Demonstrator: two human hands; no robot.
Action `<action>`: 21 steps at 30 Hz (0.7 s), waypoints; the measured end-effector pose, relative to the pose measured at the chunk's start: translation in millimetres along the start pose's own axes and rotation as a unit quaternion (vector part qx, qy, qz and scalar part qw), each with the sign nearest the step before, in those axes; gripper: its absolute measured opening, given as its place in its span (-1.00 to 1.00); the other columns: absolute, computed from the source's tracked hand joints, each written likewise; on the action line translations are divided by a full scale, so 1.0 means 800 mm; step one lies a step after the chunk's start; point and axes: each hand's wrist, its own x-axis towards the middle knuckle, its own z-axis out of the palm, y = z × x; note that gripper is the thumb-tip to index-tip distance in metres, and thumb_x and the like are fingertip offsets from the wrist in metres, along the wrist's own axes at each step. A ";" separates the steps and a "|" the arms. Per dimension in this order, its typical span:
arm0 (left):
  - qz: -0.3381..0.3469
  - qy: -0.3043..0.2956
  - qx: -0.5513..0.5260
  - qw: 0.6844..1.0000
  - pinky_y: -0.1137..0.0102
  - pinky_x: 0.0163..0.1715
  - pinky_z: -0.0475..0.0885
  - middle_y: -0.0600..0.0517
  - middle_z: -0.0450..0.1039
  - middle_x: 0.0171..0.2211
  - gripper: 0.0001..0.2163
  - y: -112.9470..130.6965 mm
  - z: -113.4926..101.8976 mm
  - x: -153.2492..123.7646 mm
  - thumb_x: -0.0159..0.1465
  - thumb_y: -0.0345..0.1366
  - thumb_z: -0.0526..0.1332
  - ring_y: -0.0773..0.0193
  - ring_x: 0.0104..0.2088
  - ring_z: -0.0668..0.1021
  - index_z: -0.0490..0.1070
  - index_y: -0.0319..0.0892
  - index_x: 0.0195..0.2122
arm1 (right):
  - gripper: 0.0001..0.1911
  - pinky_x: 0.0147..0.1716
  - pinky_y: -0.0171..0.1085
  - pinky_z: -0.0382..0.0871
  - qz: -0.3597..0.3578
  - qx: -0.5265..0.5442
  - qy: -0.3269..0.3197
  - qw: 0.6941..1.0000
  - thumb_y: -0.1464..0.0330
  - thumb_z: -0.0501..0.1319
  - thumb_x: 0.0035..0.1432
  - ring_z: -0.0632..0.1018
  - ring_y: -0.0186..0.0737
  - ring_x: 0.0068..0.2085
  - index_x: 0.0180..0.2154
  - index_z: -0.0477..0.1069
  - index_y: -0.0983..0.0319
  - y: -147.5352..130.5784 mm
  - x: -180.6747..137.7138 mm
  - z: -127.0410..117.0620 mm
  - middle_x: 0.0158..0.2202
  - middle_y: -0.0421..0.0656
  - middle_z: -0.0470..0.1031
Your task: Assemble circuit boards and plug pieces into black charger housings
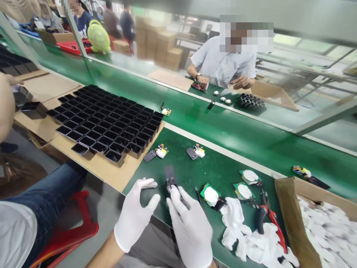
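A green bench (220, 167) carries rows of black boxes (108, 119) on the left and a carton (295, 223) of white pieces on the right. At the near edge, the gloved right hand (192, 227) seems to pinch a small black part (170, 178), which sticks out beyond its fingertips; blur hides the exact contact. The gloved left hand (136, 212), thumb and fingers spread, sits just beside the part, gripping nothing.

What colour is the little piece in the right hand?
The piece looks black, best seen in the head view.
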 end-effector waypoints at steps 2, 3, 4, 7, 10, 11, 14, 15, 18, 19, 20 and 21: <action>-0.034 0.031 -0.038 0.998 0.04 0.25 0.50 -0.09 0.64 0.05 -0.76 -0.002 0.001 -0.001 0.48 -0.23 0.19 0.08 0.12 0.66 0.42 -0.10 0.13 | -0.65 -0.12 -0.22 0.66 0.005 0.002 -0.024 1.000 0.40 0.19 0.46 0.74 -0.03 -0.08 0.17 0.61 0.17 -0.003 -0.003 0.008 0.02 0.03 0.70; -0.049 0.048 -0.058 0.996 0.04 0.25 0.49 -0.11 0.64 0.05 -0.74 -0.003 0.002 -0.002 0.51 -0.19 0.16 0.09 0.11 0.66 0.41 -0.11 0.15 | -0.65 -0.10 -0.22 0.66 0.007 0.004 -0.032 0.999 0.41 0.19 0.45 0.74 -0.02 -0.07 0.16 0.61 0.18 -0.005 -0.005 0.012 0.01 0.04 0.70; -0.059 0.067 -0.073 0.993 0.04 0.26 0.48 -0.12 0.64 0.06 -0.73 -0.003 0.004 -0.004 0.53 -0.16 0.14 0.09 0.12 0.66 0.39 -0.11 0.17 | -0.65 -0.09 -0.22 0.66 0.008 0.005 -0.037 0.999 0.41 0.19 0.45 0.74 -0.02 -0.07 0.16 0.61 0.19 -0.007 -0.007 0.016 0.01 0.05 0.70; -0.049 0.141 -0.069 0.986 -0.03 0.33 0.39 -0.11 0.63 0.06 -0.72 -0.001 0.005 -0.014 0.52 -0.10 0.16 0.02 0.21 0.59 0.39 -0.07 0.17 | -0.64 -0.10 -0.23 0.65 0.016 -0.001 -0.036 0.999 0.42 0.20 0.43 0.74 -0.03 -0.08 0.17 0.59 0.19 -0.010 -0.014 0.021 0.01 0.06 0.70; 0.041 0.192 -0.060 0.979 -0.06 0.32 0.36 -0.05 0.65 -0.07 -0.77 0.012 0.001 -0.025 0.49 -0.17 0.23 -0.01 0.21 0.56 0.40 -0.03 0.13 | -0.62 -0.10 -0.24 0.65 0.034 0.007 -0.018 0.999 0.43 0.24 0.40 0.74 -0.06 -0.10 0.18 0.57 0.14 -0.012 -0.019 0.019 0.04 0.03 0.70; 0.084 0.187 -0.073 0.976 -0.04 0.30 0.39 -0.02 0.65 -0.11 -0.79 0.020 -0.001 -0.027 0.48 -0.21 0.23 -0.01 0.18 0.57 0.41 -0.01 0.11 | -0.60 -0.09 -0.25 0.65 0.047 0.019 -0.015 0.999 0.42 0.27 0.37 0.73 -0.08 -0.10 0.20 0.56 0.11 -0.013 -0.021 0.018 0.05 0.00 0.70; 0.173 0.105 -0.077 0.976 0.00 0.23 0.47 -0.01 0.65 -0.11 -0.82 0.059 -0.003 -0.014 0.47 -0.25 0.22 -0.01 0.13 0.59 0.45 0.01 0.07 | -0.52 -0.09 -0.25 0.64 0.108 0.071 -0.034 0.991 0.38 0.33 0.32 0.72 -0.10 -0.10 0.23 0.50 -0.01 -0.016 -0.021 0.015 0.02 -0.14 0.70; 0.187 0.064 -0.052 0.979 0.03 0.18 0.51 -0.02 0.65 -0.09 -0.82 0.078 0.000 -0.003 0.47 -0.24 0.23 -0.02 0.12 0.60 0.47 0.01 0.07 | -0.54 -0.12 -0.25 0.63 0.126 0.083 -0.043 0.988 0.34 0.32 0.33 0.71 -0.10 -0.11 0.23 0.49 -0.04 -0.017 -0.021 0.015 -0.01 -0.18 0.71; 0.261 -0.166 0.071 0.948 0.16 -0.06 0.61 0.00 0.67 -0.11 -0.82 0.146 0.036 0.050 0.44 -0.22 0.25 0.03 -0.05 0.68 0.52 0.02 0.04 | -0.68 -0.28 -0.23 0.59 0.161 0.082 -0.047 0.982 0.24 0.29 0.34 0.68 -0.07 -0.24 0.11 0.55 -0.06 -0.022 -0.022 0.022 -0.17 -0.19 0.69; 0.273 -0.228 0.109 0.928 0.17 -0.05 0.60 0.01 0.67 -0.11 -0.83 0.170 0.057 0.072 0.43 -0.22 0.25 0.04 -0.06 0.68 0.53 0.01 0.02 | -0.69 -0.33 -0.22 0.57 0.166 0.080 -0.048 0.982 0.21 0.33 0.31 0.67 -0.06 -0.27 0.07 0.56 -0.06 -0.023 -0.022 0.026 -0.21 -0.20 0.69; 0.285 -0.275 0.148 0.906 0.17 -0.04 0.59 0.01 0.67 -0.14 -0.83 0.192 0.083 0.095 0.41 -0.21 0.27 0.03 -0.08 0.69 0.54 -0.03 -0.01 | -0.68 -0.35 -0.21 0.55 0.168 0.083 -0.053 0.981 0.19 0.38 0.25 0.66 -0.05 -0.30 0.04 0.57 -0.06 -0.024 -0.023 0.030 -0.22 -0.20 0.68; 0.290 -0.316 0.194 0.882 0.17 -0.03 0.58 -0.01 0.68 -0.16 -0.83 0.211 0.113 0.118 0.40 -0.20 0.28 0.02 -0.10 0.70 0.55 -0.07 -0.03 | -0.63 -0.36 -0.20 0.55 0.167 0.087 -0.063 0.980 0.17 0.44 0.18 0.66 -0.03 -0.30 0.03 0.57 -0.07 -0.024 -0.024 0.035 -0.20 -0.21 0.69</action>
